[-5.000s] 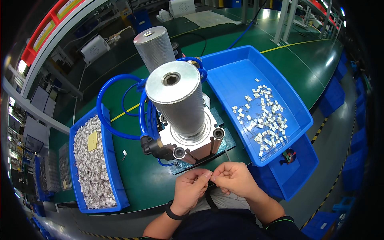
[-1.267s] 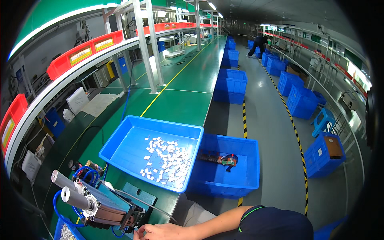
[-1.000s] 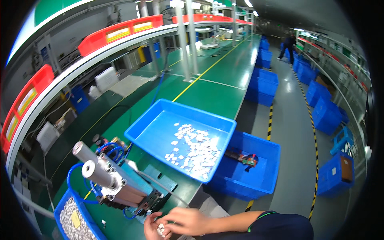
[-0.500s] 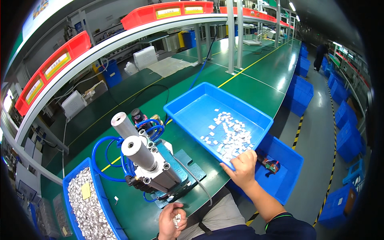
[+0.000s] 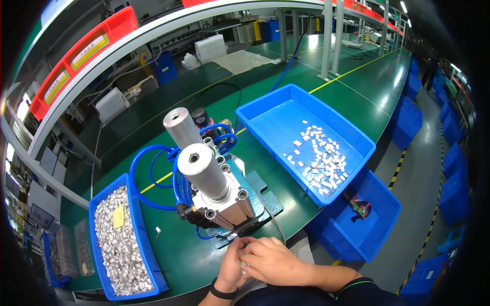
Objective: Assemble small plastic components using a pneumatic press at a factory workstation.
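My left hand is closed on some small white pieces, at the front edge of the green bench. Over it lies my right hand, its fingers bent together against the left fingers; what it pinches is hidden. Just ahead of both hands stands a pneumatic press with two silver cylinders and blue hoses. A small white piece shows at the foot of the press. To the right, a shallow blue tray holds scattered white pieces with thin leads.
A long blue bin at left is full of small white parts, with a yellow note on top. One loose piece lies beside it. Below the tray, another blue bin holds a red-and-green item. Red trays line the shelf.
My right hand has left the near edge of the blue tray and come left to join my left hand. The view has shifted, so the bench things sit further right.
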`<action>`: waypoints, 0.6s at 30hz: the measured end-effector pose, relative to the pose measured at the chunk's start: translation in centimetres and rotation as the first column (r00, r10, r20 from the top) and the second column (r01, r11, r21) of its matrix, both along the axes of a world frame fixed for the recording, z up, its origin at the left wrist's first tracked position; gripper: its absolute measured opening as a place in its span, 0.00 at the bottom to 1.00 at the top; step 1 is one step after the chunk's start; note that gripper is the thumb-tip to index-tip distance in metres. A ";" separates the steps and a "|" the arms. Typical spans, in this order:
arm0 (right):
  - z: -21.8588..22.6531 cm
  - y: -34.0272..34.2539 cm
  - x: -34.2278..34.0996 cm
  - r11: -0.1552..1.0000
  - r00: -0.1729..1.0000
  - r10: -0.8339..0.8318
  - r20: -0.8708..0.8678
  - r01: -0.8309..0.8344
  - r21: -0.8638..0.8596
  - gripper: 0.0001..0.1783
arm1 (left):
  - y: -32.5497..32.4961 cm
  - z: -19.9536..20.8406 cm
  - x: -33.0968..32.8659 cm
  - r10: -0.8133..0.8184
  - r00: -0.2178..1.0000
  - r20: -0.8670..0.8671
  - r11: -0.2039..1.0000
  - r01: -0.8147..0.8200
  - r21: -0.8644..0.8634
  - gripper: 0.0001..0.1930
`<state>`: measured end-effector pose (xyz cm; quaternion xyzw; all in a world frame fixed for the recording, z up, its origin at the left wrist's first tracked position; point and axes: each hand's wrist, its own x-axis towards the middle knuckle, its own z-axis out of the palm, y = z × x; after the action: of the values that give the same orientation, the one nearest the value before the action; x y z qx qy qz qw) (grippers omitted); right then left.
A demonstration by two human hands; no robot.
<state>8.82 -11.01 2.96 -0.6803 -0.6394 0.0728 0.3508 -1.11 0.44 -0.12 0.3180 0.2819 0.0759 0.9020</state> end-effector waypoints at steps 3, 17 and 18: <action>0.7 -0.2 0.1 0.994 0.998 0.064 0.018 -0.062 -0.089 0.19 | -0.9 -0.4 0.0 0.020 0.999 -0.026 0.996 -0.022 -0.082 0.25; 1.7 1.3 -0.3 0.977 0.980 0.068 0.187 -0.027 -0.211 0.16 | -0.4 -0.8 0.8 0.074 0.997 -0.007 0.958 -0.073 -0.279 0.24; 1.9 1.3 -0.2 0.975 0.981 0.082 0.178 -0.042 -0.217 0.16 | -0.2 -1.0 0.7 0.046 0.999 0.028 0.931 -0.032 -0.364 0.23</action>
<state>8.59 -9.69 4.86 -0.6973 -0.6789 0.0875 0.2126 -0.39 0.25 -1.08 0.1385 0.2810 0.0461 0.9485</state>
